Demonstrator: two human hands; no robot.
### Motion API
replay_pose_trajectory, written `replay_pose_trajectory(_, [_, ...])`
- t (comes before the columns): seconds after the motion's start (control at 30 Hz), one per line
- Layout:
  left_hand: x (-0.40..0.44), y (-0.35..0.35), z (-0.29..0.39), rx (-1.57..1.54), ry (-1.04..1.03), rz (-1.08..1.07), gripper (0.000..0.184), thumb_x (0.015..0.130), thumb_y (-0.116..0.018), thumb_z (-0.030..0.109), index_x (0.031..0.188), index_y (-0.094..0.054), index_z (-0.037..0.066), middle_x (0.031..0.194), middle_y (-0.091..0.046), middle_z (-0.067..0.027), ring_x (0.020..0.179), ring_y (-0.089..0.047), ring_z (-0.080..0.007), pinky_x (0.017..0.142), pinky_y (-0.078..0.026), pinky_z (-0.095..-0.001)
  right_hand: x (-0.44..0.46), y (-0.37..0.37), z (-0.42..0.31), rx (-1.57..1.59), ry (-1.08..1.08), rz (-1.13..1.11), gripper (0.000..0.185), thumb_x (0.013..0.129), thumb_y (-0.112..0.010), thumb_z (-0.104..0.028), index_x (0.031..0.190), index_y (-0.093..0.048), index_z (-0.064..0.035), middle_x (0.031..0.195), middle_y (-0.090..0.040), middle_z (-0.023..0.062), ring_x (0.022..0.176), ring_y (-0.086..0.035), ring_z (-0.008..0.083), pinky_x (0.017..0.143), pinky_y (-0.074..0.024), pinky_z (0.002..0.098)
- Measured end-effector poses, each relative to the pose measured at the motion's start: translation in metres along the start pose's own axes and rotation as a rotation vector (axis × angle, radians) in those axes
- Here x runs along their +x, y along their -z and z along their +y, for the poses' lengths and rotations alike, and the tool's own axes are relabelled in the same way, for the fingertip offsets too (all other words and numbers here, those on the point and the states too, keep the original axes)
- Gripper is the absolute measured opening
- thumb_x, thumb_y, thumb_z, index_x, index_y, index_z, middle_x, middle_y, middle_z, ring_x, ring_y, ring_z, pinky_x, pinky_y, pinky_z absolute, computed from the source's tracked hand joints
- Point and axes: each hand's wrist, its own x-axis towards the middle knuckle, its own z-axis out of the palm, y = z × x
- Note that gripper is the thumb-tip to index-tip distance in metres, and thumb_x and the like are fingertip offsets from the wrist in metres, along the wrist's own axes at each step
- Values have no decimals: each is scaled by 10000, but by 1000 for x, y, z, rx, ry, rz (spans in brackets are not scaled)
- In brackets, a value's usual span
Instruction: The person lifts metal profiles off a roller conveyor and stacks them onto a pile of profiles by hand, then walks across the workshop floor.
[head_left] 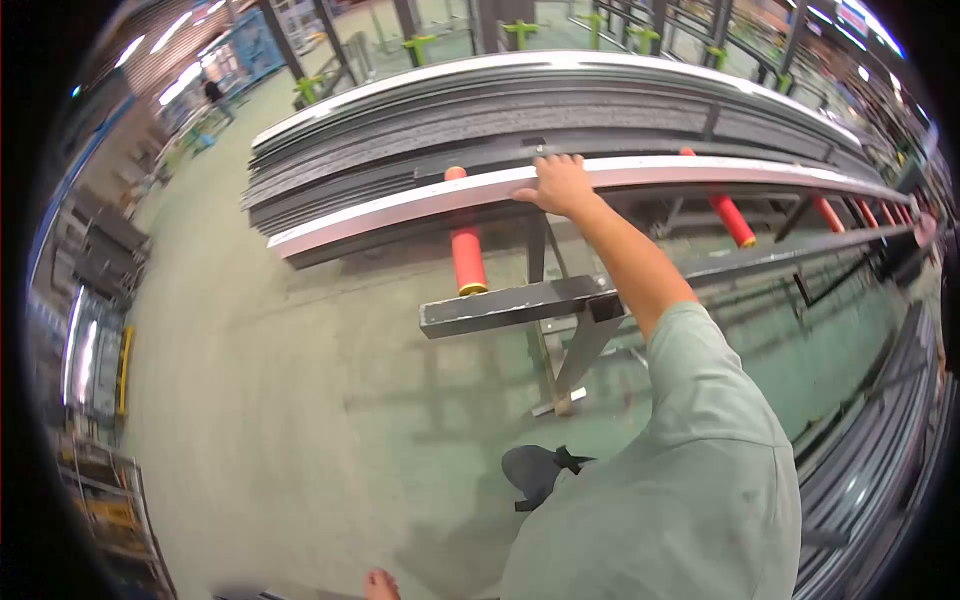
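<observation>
My right hand [562,184] is on a long, light-coloured metal profile [400,207]. Its fingers reach over the far edge, and the thumb lies along the near side. The profile rests across red rollers [467,258] on a dark steel roller stand [510,303]. Just behind it lies a stack of long dark profiles [350,160]. Only the fingertips of my left hand [381,585] show at the bottom edge, low beside my body, and whether they hold anything is hidden.
More dark profiles [870,450] lie at the lower right. Farther red rollers [733,218] continue along the stand. Racks with green brackets [520,35] stand at the back. A frame trolley [105,500] is at the left, and a person [215,95] stands far off.
</observation>
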Motion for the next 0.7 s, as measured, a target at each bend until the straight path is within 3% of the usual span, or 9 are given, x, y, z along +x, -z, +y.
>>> replay_pose_trajectory(0.1, [58,76,117,-533,-27,58,565,934,-476,338,1349,-403,-38,1272,-549,-188,1141,-548,-321,976,-413,-416,9,-44,-71,15,79,330,675,695,-623,-664,964,-621,-44,926,-626,127,931,-584,294,892,-383,486])
replay_pose_trajectory(0.2, [119,114,192,-654,-195,78,576,936,-478,314,1371,-359,-43,1302,-515,-219,1185,-516,-340,1001,-394,-409,34,-54,-144,58,129,385,604,663,-674,-618,876,-628,-55,812,-619,110,810,-589,291,814,-420,443])
replay_pose_trajectory(0.23, [150,112,217,-690,-185,83,576,932,-487,305,1367,-361,-50,1302,-511,-228,1175,-522,-345,998,-395,-417,48,-73,-164,75,203,564,568,638,-691,-605,810,-618,-69,749,-607,100,760,-594,286,741,-440,404])
replay_pose_trajectory(0.3, [199,106,227,-680,-119,73,576,924,-504,288,1358,-366,-64,1300,-503,-245,1157,-532,-354,994,-397,-434,55,-96,-218,152,223,509,546,621,-695,-606,752,-601,-85,726,-599,87,771,-597,268,698,-437,388])
replay_pose_trajectory(0.33, [214,127,254,-345,-282,62,678,878,-600,335,1367,-351,-63,1307,-479,-273,1201,-487,-383,1008,-376,-475,64,-93,-240,135,233,434,537,615,-700,-601,739,-594,-89,721,-596,82,764,-595,259,685,-433,386])
replay_pose_trajectory(0.43, [221,223,353,232,-774,447,814,783,-709,427,1360,-380,-44,1303,-478,-277,1241,-433,-400,1018,-355,-494,109,-41,-310,152,292,375,519,624,-701,-589,726,-582,-94,706,-582,72,729,-580,241,655,-417,376])
replay_pose_trajectory(0.5, [289,259,375,259,-1013,684,952,685,-771,502,1367,-383,-37,1334,-444,-281,1285,-361,-414,1043,-314,-511,126,-39,-357,189,326,417,499,650,-692,-566,719,-538,-97,682,-535,47,696,-556,227,636,-403,350])
replay_pose_trajectory(0.57, [315,297,440,443,-1295,954,805,655,-779,519,1205,-539,-19,1178,-562,-273,1128,-516,-407,939,-420,-496,138,-53,-400,216,361,400,494,651,-693,-562,720,-534,-100,680,-527,39,690,-547,219,625,-396,343])
replay_pose_trajectory(0.7, [387,323,550,536,-1562,842,899,572,-834,336,1311,-414,42,1165,-554,-181,1067,-522,-392,981,-362,-541,152,-76,-483,247,374,413,491,648,-691,-559,714,-519,-105,677,-513,29,676,-526,210,608,-386,330])
